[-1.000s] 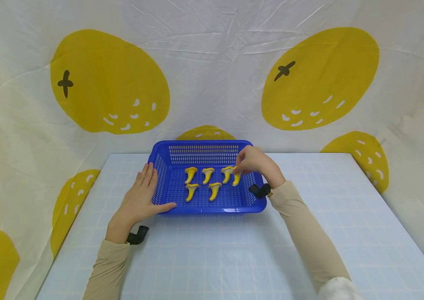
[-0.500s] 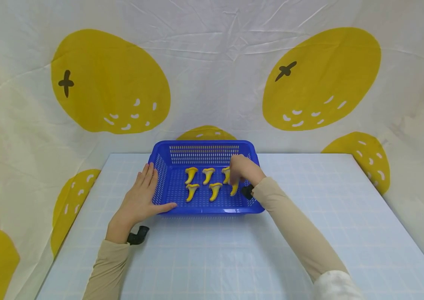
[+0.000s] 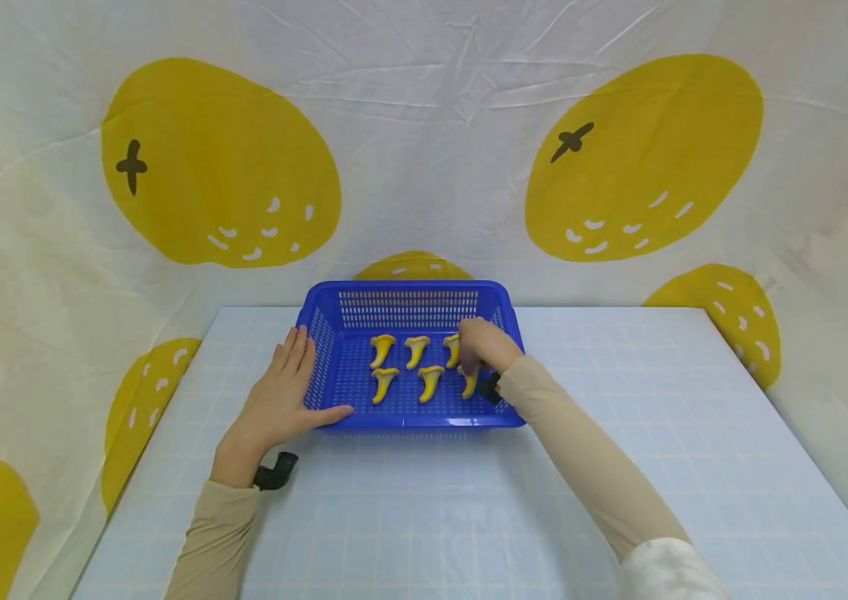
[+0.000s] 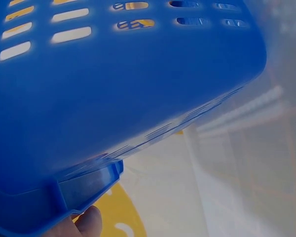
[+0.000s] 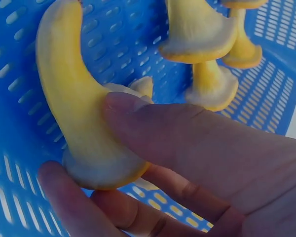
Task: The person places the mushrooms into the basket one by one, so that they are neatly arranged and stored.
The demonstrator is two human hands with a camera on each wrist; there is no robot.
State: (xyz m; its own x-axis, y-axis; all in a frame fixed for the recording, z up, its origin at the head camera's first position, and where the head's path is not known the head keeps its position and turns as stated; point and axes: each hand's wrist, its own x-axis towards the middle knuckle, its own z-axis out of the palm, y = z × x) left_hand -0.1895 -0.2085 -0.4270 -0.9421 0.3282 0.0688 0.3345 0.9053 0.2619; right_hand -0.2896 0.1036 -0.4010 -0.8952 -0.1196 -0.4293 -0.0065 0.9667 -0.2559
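A blue slotted plastic basket [image 3: 405, 422] holds several yellow mushrooms with pale cap undersides, laid out in two rows. My left hand [image 3: 274, 404] rests on the basket's left rim with straight fingers, its thumb along the front rim. In the left wrist view, the basket wall [image 4: 128, 89] fills most of the picture and a bit of that hand [image 4: 90, 222] shows below. Inside the basket at the right, my right hand [image 3: 487, 343] pinches a mushroom [image 5: 79, 113] between thumb and fingers near its cap. In the head view, this hand partly covers a back-row mushroom [image 3: 451, 351].
Two more mushrooms lie in the back row, a left one [image 3: 381, 350] and a middle one [image 3: 416, 352]. The front row has a left one [image 3: 383, 384] and a middle one [image 3: 430, 383]. A pale blue checked cloth [image 3: 409, 517] covers the table; a fruit-patterned curtain [image 3: 424, 167] hangs behind.
My right hand has moved the held mushroom from the back right of the basket towards its front, beside the front-row mushrooms. The left hand has stayed on the rim.
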